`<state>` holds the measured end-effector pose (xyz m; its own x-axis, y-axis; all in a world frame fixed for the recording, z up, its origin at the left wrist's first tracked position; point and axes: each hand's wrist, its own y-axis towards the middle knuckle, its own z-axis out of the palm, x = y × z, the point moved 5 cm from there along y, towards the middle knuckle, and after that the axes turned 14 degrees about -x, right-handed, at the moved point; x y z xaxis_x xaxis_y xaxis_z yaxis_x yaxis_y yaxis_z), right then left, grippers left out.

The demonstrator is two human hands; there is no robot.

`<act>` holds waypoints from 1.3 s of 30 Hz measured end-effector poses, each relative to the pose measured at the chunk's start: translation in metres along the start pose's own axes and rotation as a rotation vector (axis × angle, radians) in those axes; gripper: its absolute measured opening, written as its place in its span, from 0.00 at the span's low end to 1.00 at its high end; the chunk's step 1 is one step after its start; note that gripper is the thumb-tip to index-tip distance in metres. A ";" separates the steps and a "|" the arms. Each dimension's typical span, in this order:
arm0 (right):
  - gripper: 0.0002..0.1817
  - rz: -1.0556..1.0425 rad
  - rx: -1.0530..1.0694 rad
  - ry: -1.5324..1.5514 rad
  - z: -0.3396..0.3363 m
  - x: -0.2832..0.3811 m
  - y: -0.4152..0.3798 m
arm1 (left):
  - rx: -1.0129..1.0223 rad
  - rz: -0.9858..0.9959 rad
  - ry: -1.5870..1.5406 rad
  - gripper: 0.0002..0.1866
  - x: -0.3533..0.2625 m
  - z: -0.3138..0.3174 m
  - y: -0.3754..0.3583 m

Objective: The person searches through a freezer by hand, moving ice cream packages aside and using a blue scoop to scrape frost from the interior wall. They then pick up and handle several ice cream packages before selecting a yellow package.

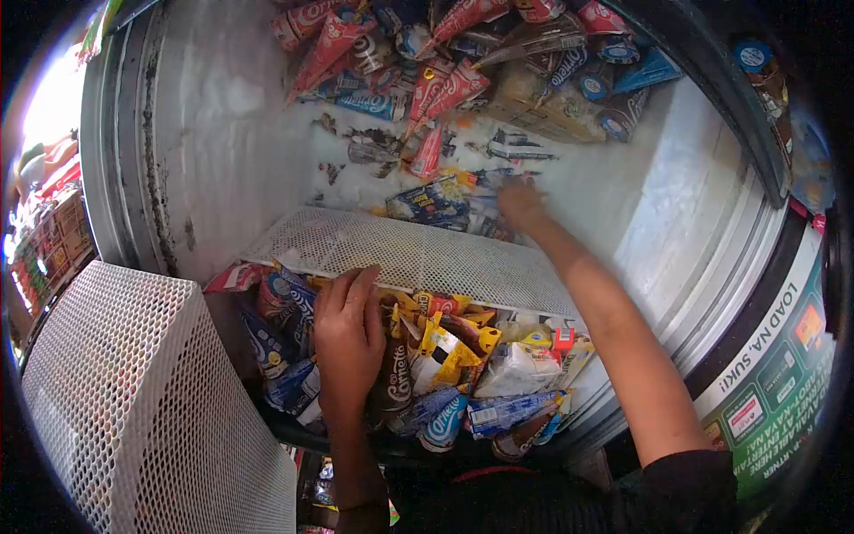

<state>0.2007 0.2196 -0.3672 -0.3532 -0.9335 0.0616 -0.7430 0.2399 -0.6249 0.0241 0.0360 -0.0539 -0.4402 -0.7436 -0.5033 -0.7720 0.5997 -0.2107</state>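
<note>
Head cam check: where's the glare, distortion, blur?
Head view, exposure: far upper-left edge blown out white, pale sheen on the freezer's right inner wall. Head view, lens: strong fisheye bowing the right freezer rim, black corners. Head view, focus: right hand looks soft; lettering on the blue Cornetto cone stays readable.

We log 1 wide fisheye view: black vignetting in all 4 corners, the freezer's left rim (105, 151) bowed by distortion. We note glare at far left, where the background (58, 93) burns out to white. Inside, light is soft; the right wall (685, 187) carries a pale sheen. We find the near right sleeve (689, 485) sunk in shadow and the right hand (520, 203) slightly blurred.
</note>
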 end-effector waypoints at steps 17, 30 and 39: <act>0.37 0.005 0.167 0.709 0.013 -0.019 -0.021 | -0.043 0.028 -0.043 0.13 0.001 0.000 0.000; 0.19 0.048 0.032 0.146 -0.017 -0.028 0.004 | -0.042 0.033 -0.017 0.14 0.003 0.003 0.001; 0.32 0.114 -0.354 0.466 -0.046 0.000 0.022 | -0.027 0.015 -0.020 0.15 0.004 0.005 0.002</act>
<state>0.1583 0.2371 -0.3457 -0.5944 -0.7009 0.3943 -0.8020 0.4801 -0.3554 0.0229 0.0357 -0.0609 -0.4426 -0.7286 -0.5227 -0.7777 0.6021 -0.1807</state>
